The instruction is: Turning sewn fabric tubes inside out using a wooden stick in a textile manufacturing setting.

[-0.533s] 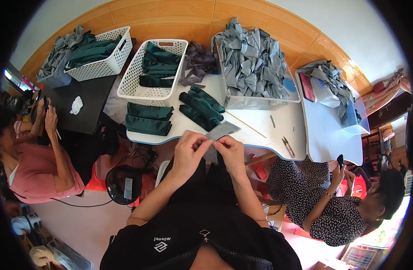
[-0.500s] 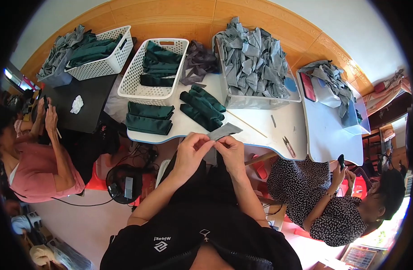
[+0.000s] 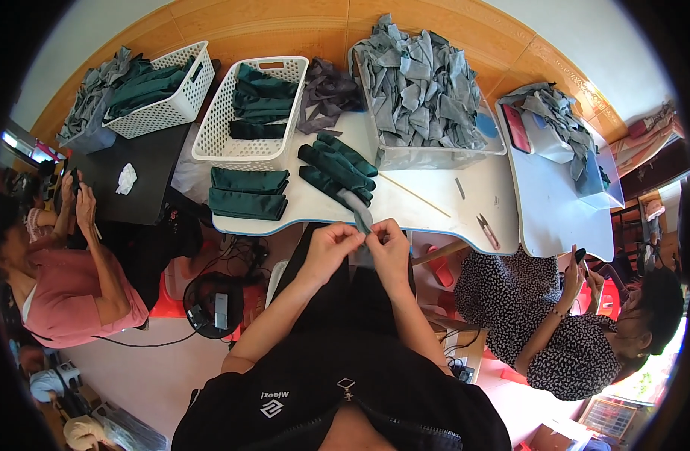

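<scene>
Both hands meet just in front of the person's chest, at the near edge of the white worktop (image 3: 435,197). The left hand (image 3: 336,244) and the right hand (image 3: 390,248) are each closed in a pinch on the same small grey fabric piece (image 3: 361,214), which stands up between the fingertips and leans away from the person, over the worktop's edge. The fingertips of the two hands are almost touching.

Just beyond the hands lies a row of dark green rolled fabric pieces (image 3: 336,167), and to the left of the hands sits a stack of folded dark green fabric (image 3: 248,192). Farther out beyond the left hand stands a white basket (image 3: 218,120) holding more green pieces. Beyond the right hand is a clear bin (image 3: 435,154) heaped with grey fabric scraps. To the right of the hands, a thin wooden stick (image 3: 414,195) and small snips (image 3: 488,231) lie on the worktop, well apart from the fingers.

A person in a pink top (image 3: 74,289) sits far to the left, and a person in a patterned dress (image 3: 544,316) sits to the right.
</scene>
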A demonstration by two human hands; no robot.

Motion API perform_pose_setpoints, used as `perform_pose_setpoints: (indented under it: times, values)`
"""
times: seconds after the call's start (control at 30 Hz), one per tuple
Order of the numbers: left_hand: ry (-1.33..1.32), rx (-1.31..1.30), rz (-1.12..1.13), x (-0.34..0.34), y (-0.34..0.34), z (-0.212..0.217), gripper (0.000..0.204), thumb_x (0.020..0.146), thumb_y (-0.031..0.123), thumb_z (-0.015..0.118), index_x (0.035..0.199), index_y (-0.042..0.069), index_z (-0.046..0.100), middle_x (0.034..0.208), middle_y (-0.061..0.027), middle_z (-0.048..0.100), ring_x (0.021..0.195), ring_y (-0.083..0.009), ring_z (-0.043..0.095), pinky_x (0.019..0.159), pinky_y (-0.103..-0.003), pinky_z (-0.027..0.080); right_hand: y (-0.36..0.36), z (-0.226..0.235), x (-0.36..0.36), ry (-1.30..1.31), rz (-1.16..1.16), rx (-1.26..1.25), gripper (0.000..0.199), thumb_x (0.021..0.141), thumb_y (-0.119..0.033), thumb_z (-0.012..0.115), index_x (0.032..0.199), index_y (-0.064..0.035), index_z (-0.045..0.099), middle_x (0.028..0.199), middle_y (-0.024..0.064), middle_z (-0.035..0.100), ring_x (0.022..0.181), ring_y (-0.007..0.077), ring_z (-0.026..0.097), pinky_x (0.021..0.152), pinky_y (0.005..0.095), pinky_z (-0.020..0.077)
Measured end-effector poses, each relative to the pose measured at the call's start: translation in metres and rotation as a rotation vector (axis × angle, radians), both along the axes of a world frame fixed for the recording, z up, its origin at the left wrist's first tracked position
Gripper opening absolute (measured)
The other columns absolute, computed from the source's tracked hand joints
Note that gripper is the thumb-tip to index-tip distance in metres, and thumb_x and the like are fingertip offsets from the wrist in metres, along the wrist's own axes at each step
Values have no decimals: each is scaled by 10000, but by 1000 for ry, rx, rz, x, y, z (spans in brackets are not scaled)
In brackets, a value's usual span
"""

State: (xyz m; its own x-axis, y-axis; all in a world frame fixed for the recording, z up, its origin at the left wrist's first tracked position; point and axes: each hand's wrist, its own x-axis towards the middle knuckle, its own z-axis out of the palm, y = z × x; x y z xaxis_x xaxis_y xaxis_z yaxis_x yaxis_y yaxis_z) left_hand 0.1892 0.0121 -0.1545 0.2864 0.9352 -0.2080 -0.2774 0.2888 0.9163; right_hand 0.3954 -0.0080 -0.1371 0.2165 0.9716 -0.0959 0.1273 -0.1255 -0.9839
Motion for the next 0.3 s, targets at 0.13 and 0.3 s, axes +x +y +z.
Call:
perform_pose_setpoints:
  times: [0.13,0.3]
  values:
    - [69,39,-15,5,-4,0,181,1206,151,944,1281,-14,931,1170,-32,929,1063,-90,808,987,-298,624,3,12,-4,-153,-12,209,183,1136,15,820,1309,-1,876,1246,91,825,1059,212,772,980,353,628]
    - [-332,-227,57,-5,17,-3,570,1216,181,952,1703,-50,767,1548,-151,896,1374,-222,847,1269,-439,638,-6,-32,13,161,167,-17,329,1187,19,788,1478,-41,928,1324,73,839,1071,193,777,994,340,625]
